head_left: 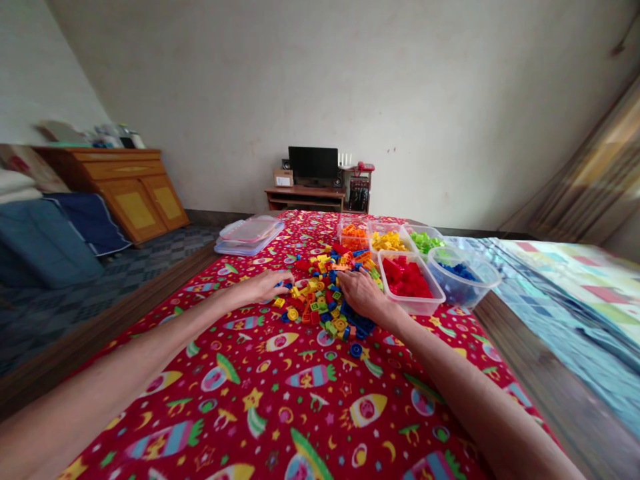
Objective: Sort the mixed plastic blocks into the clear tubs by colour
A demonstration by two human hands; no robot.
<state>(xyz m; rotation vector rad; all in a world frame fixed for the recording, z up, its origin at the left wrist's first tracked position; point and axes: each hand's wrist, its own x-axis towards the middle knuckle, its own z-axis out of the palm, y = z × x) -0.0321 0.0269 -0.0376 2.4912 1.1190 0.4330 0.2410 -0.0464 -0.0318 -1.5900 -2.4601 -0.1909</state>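
Note:
A loose pile of mixed-colour toy building blocks (315, 305) lies on a red patterned cloth. At its left edge is my left hand (267, 287), with the fingers curled around blue building blocks (284, 286). My right hand (361, 293) reaches over the right side of the pile, fingers bent down among the blocks; whatever they grip is hidden. Just right of it stands a clear tub of red blocks (406, 277). Behind that are containers of orange blocks (354, 233), yellow blocks (388, 241) and green blocks (425, 241). A round tub (473, 287) holds blue blocks.
Stacked clear lids (250, 235) lie at the table's far left. The red cloth (310, 413) covers the table, with bare wood along both sides. A bed (565, 293) adjoins on the right. Beyond the table are a monitor (313, 163) and a wooden cabinet (133, 193).

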